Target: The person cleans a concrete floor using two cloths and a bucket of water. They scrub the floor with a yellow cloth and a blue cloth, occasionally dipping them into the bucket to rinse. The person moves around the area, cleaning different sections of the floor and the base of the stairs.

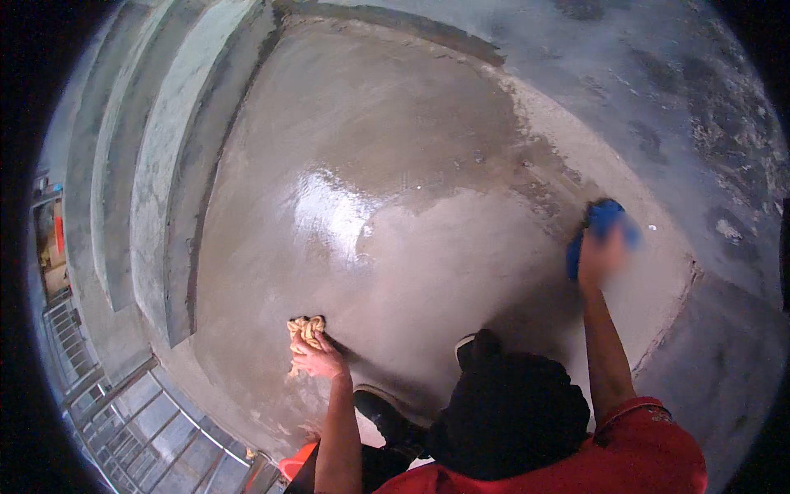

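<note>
My left hand grips a crumpled yellow cloth against the concrete floor, left of my shoes. Out to the right, my right hand is on a bundled blue cloth at the floor near the foot of the wall. A blur covers part of that hand, but its fingers appear closed over the cloth. Much of the floor is dark and wet, with a glossy patch left of centre. A paler area spreads across the middle.
Concrete steps rise along the left. Metal railings stand at lower left. An orange-red plastic object sits beside my left forearm. A stained grey wall borders the right. My black shoe rests on the floor.
</note>
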Action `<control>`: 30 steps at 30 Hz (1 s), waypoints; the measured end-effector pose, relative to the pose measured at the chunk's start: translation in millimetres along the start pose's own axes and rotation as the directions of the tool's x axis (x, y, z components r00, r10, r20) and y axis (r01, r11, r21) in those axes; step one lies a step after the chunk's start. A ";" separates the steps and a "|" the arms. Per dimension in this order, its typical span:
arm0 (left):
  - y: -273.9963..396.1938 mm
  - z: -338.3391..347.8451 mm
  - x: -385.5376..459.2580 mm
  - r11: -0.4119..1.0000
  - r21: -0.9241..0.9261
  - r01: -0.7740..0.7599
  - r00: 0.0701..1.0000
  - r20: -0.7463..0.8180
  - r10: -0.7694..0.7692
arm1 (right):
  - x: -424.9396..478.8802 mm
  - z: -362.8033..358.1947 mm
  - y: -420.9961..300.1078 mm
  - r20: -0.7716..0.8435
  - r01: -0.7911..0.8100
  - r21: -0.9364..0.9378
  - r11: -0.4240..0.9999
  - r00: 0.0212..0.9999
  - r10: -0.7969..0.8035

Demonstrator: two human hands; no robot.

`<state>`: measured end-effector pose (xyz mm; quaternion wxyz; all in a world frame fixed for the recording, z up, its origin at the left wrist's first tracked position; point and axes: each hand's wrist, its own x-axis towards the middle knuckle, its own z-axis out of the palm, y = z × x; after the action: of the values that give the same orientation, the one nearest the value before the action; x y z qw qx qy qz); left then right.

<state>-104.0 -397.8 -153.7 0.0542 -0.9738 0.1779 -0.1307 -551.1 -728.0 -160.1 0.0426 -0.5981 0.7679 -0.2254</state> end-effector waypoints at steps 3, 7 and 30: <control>21.9 -14.3 -3.5 0.997 -0.022 0.075 0.991 0.117 -0.072 | -24.9 20.4 -78.7 0.044 0.402 0.116 0.908 0.911 -0.409; 17.0 -6.8 -3.7 0.990 -0.078 0.116 0.987 0.117 -0.106 | -100.0 35.4 -202.1 0.286 0.645 0.485 0.590 0.520 -0.805; 20.7 -32.3 11.1 0.989 0.034 0.142 0.900 0.412 -0.143 | -145.2 74.9 -300.2 0.217 0.768 0.498 0.403 0.339 -0.915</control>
<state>-109.7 -423.0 -123.2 0.0824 -0.9897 0.0906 0.0742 -215.2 -668.8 -137.5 0.1908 -0.9294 0.2584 -0.1815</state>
